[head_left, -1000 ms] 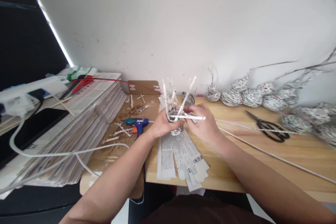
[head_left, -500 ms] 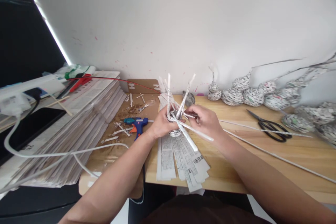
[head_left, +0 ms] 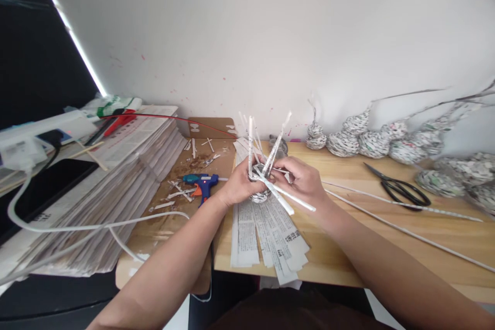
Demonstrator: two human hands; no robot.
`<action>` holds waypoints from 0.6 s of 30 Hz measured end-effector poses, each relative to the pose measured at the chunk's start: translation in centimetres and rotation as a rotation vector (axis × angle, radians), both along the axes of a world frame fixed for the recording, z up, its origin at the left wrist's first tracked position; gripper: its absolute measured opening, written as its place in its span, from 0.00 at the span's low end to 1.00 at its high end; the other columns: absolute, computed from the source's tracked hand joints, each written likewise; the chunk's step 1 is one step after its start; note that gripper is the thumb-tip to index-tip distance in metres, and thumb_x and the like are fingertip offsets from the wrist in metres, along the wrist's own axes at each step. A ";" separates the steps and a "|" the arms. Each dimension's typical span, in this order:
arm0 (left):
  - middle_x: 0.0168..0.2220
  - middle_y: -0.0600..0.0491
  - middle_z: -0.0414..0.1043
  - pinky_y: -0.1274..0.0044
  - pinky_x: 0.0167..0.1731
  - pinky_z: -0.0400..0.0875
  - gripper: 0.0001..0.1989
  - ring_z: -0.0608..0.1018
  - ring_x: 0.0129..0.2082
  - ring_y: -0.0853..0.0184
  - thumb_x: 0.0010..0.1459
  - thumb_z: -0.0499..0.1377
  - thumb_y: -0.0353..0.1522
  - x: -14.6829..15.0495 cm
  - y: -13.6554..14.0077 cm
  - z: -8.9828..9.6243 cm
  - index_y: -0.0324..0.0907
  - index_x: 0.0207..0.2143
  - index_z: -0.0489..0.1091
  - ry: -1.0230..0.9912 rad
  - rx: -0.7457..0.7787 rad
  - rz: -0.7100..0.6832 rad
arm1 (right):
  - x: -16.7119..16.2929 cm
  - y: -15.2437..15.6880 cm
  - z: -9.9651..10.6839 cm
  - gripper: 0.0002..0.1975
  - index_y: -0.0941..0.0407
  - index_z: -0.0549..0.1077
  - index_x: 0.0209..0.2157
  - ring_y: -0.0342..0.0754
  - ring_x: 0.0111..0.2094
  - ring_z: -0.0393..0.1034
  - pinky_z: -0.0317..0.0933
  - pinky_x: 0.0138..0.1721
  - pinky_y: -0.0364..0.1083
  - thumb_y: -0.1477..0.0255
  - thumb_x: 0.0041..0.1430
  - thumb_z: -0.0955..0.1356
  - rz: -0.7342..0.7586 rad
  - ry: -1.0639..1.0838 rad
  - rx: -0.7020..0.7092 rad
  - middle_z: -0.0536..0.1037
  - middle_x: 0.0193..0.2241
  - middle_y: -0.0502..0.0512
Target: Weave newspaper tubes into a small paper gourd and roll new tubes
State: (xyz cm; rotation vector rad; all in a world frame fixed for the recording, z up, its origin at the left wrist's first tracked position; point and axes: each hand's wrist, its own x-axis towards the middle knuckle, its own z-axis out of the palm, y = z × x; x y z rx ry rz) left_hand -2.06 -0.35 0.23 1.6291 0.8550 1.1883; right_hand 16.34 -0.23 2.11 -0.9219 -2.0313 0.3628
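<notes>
My left hand (head_left: 243, 184) is wrapped around a small woven newspaper piece (head_left: 260, 197), with several rolled paper tubes (head_left: 277, 145) sticking up and out of it. On its right side, my right hand (head_left: 303, 178) pinches a thin paper tube close to the weave. Long paper tubes (head_left: 386, 219) trail from behind my right hand across the table to the right. Flat newspaper strips (head_left: 279, 242) lie fanned out under the piece. My fingers partly hide the weave.
A blue glue gun (head_left: 205, 185) lies on brown cardboard (head_left: 154, 240) among paper scraps. Black scissors (head_left: 402, 191) rest on the right. Several woven paper gourds (head_left: 346, 142) line the wall. Stacked newspaper (head_left: 127, 180), a phone (head_left: 50, 185) and white cables (head_left: 116, 224) occupy the left.
The upright tubes have shifted slightly right and lower. One trailing tube's end has slid farther right past the scissors. Both hands stay at the woven piece.
</notes>
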 end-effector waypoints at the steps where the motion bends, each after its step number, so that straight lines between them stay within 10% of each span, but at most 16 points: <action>1: 0.34 0.54 0.68 0.77 0.36 0.65 0.22 0.70 0.32 0.69 0.45 0.69 0.37 0.0 0.0 0.0 0.40 0.40 0.65 0.002 -0.011 -0.001 | 0.0 0.0 0.0 0.00 0.53 0.71 0.33 0.46 0.29 0.71 0.63 0.31 0.44 0.72 0.58 0.68 -0.019 -0.004 -0.010 0.76 0.29 0.51; 18: 0.36 0.54 0.67 0.78 0.36 0.65 0.23 0.69 0.32 0.70 0.46 0.70 0.34 0.3 -0.1 -0.4 0.41 0.42 0.65 -0.075 -0.019 0.000 | -0.1 0.1 0.0 0.04 0.54 0.67 0.30 0.43 0.22 0.67 0.58 0.26 0.43 0.71 0.59 0.65 -0.152 -0.038 -0.094 0.74 0.24 0.49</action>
